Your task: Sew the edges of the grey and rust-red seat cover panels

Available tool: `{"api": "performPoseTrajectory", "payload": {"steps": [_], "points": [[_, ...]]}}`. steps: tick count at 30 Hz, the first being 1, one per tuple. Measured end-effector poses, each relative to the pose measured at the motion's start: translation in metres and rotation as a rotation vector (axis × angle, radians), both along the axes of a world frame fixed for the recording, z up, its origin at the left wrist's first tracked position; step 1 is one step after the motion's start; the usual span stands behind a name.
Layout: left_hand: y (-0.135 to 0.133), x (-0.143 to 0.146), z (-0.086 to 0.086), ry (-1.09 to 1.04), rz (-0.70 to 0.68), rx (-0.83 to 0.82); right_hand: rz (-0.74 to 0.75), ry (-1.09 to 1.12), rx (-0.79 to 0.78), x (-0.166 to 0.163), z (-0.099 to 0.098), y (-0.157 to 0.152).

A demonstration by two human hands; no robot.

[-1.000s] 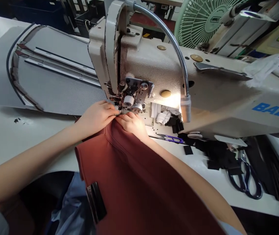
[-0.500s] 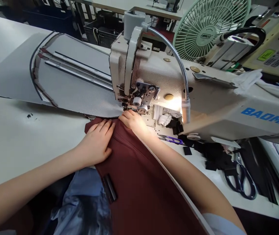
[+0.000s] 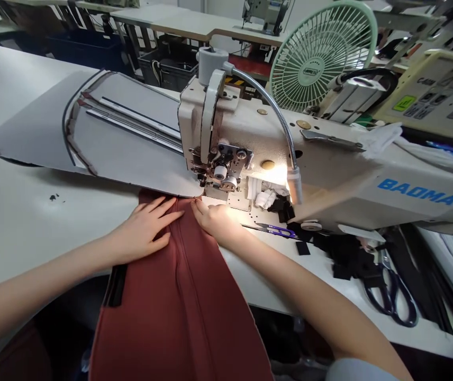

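Observation:
A maroon fabric panel (image 3: 159, 317), with a raised seam running down it, hangs over the table edge towards me. My left hand (image 3: 147, 227) lies flat on its upper left part with fingers spread. At the panel's top right corner my right hand (image 3: 214, 219) pinches the edge, thumb tucked out of sight. A light grey panel (image 3: 131, 143) with dark-edged strips meets the maroon one and reaches under the sewing machine head (image 3: 198, 116). The presser area (image 3: 224, 182) is just beyond my right fingertips. A black strip (image 3: 116, 286) sits at the maroon panel's left edge.
Purple thread snips (image 3: 276, 230), black scraps (image 3: 353, 254) and large scissors (image 3: 393, 291) lie right of my right hand. A lamp on a flexible neck (image 3: 295, 185) lights the needle area. A green fan (image 3: 322, 58) and a control panel (image 3: 433, 100) stand behind the machine.
The maroon panel has swung left and lies flatter, showing more of its seam. My right hand has drawn back slightly from the presser area, and my left hand has shifted left. The camera view moved.

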State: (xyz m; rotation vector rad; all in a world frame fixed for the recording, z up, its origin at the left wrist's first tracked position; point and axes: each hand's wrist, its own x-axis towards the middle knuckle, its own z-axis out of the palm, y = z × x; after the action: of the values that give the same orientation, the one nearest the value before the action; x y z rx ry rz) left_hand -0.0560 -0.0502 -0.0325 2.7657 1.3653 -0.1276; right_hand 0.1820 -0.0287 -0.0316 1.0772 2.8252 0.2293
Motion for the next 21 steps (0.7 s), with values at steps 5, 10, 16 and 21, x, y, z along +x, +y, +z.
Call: {"api": "performPoseTrajectory", "payload": {"steps": [5, 10, 16, 21], "points": [[0.013, -0.004, -0.003, 0.008, -0.064, 0.052, -0.021, 0.005, 0.011, 0.001, -0.007, -0.009], [0.031, 0.018, 0.022, -0.052, -0.299, 0.243, -0.03, 0.036, 0.033, -0.004, -0.009, -0.011], [0.072, 0.051, 0.028, -0.122, -0.125, 0.211, -0.106, 0.064, 0.01, -0.003, -0.007, -0.013], [0.087, 0.047, 0.02, -0.108, -0.101, 0.157, -0.106, 0.102, 0.004, -0.001, -0.008, -0.011]]}}
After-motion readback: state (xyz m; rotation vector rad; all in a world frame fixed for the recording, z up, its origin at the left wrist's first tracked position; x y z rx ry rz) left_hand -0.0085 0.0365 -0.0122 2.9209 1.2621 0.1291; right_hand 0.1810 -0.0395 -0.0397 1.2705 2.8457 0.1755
